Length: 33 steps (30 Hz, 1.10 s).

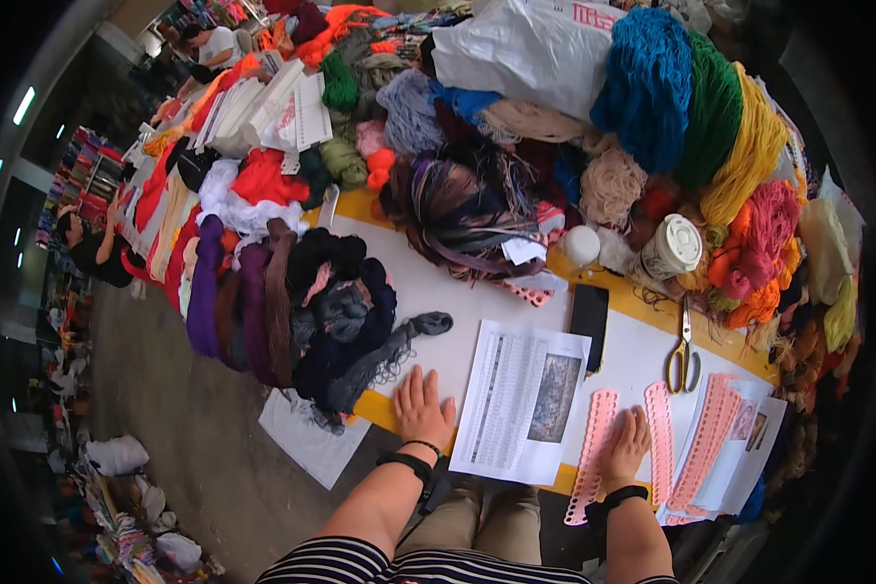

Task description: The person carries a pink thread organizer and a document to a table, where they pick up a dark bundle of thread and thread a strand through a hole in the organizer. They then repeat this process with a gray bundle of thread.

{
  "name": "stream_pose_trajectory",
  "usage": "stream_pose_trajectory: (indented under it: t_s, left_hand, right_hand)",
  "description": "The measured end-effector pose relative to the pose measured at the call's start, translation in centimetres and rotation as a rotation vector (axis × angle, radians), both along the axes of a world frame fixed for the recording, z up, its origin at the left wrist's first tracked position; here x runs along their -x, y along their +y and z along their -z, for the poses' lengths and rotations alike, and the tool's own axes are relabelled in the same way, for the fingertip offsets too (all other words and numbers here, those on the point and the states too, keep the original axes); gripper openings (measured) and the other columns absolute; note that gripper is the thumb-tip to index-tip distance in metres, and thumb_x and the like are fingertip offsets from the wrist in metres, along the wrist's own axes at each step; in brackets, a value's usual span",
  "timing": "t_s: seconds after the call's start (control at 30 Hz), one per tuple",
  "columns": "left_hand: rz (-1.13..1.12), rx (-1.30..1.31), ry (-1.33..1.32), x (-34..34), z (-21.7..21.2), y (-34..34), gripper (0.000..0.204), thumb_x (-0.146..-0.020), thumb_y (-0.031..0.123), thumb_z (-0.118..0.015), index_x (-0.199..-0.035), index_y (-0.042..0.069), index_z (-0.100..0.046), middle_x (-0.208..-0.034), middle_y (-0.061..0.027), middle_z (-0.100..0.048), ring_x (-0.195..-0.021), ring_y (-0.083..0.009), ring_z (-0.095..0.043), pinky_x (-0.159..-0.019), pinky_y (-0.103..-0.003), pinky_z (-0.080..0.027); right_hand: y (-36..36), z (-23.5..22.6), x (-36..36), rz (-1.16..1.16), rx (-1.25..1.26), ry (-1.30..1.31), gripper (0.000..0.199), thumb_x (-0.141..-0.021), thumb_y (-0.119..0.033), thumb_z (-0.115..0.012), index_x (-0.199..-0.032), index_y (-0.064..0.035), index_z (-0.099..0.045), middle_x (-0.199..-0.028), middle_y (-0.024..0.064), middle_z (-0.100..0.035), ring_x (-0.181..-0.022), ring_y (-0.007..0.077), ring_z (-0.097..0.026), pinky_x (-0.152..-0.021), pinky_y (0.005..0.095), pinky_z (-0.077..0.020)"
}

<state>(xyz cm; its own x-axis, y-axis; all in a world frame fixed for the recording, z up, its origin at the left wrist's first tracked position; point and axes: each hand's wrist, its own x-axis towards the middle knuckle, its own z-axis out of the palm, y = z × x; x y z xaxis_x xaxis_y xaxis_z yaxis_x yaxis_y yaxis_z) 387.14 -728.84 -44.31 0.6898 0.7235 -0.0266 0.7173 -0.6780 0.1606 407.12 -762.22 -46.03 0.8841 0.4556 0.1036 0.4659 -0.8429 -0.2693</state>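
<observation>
Head view: flanking the laid-out chart sheet (519, 401), left hand (424, 411) lies spread, right hand (627, 450) loosely open among pink perforated strips (591, 454), seemingly not yet strung.

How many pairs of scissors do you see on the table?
1. The scissors lie on the table, beyond the right hand and to the right of the flat black object. Others may be hidden under the yarn.

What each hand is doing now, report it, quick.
Left hand: open, beside the printed sheet, nothing visibly held.
Right hand: open, resting between two pink strips, nothing visibly held.
</observation>
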Motion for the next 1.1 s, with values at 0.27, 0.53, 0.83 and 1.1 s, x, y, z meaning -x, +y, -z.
stream_pose_trajectory:
  t_s: [0.27, 0.53, 0.83, 1.1]
  left_hand:
    - [0.004, 0.017, -0.027, 0.4, -0.6, 0.0, 0.065, -0.089, 0.035, -0.060, -0.145, 0.009, -0.041, -0.156, -0.0181, -0.031, -0.143, -0.0355, -0.027, -0.118, -0.055, -0.015]
    - [-0.039, 0.122, -0.336, -1.6, -3.4, 5.5, 0.026, -0.087, 0.019, -0.066, -0.109, 0.006, -0.064, -0.100, -0.0138, -0.068, -0.096, -0.0331, -0.063, -0.087, -0.043, -0.049]
    - [0.027, 0.027, -0.514, -19.4, -15.4, 37.7, 0.045, -0.087, 0.020, -0.062, -0.131, 0.010, -0.055, -0.113, -0.0205, -0.066, -0.106, -0.0396, -0.062, -0.091, -0.049, -0.049]
    - [0.091, -0.015, -0.194, -33.6, -12.2, 53.0, 0.041, -0.094, 0.015, -0.052, -0.135, 0.011, -0.055, -0.141, -0.0137, -0.052, -0.126, -0.0301, -0.054, -0.106, -0.042, -0.044]
  right_hand:
    - [0.0, -0.4, 0.3, -0.027, -0.005, 0.005, 0.035, -0.097, -0.012, -0.050, -0.131, -0.0059, -0.051, -0.141, 0.0186, -0.048, -0.129, 0.0384, -0.044, -0.109, 0.0506, -0.0300]
    - [0.1, -0.5, -0.5, -0.015, -0.194, 0.101, 0.042, -0.094, -0.005, -0.051, -0.136, -0.0020, -0.047, -0.136, 0.0223, -0.051, -0.123, 0.0398, -0.049, -0.107, 0.0474, -0.0362]
    - [-3.6, -5.3, 4.1, 0.376, -0.262, 0.252, 0.053, -0.092, 0.008, -0.049, -0.144, 0.0040, -0.038, -0.143, 0.0207, -0.047, -0.132, 0.0335, -0.047, -0.112, 0.0401, -0.0360]
    - [-0.2, -14.9, 14.4, 0.784, 0.127, 0.545, 0.052, -0.099, -0.011, -0.050, -0.145, 0.0053, -0.034, -0.139, 0.0286, -0.049, -0.127, 0.0368, -0.051, -0.108, 0.0406, -0.0398]
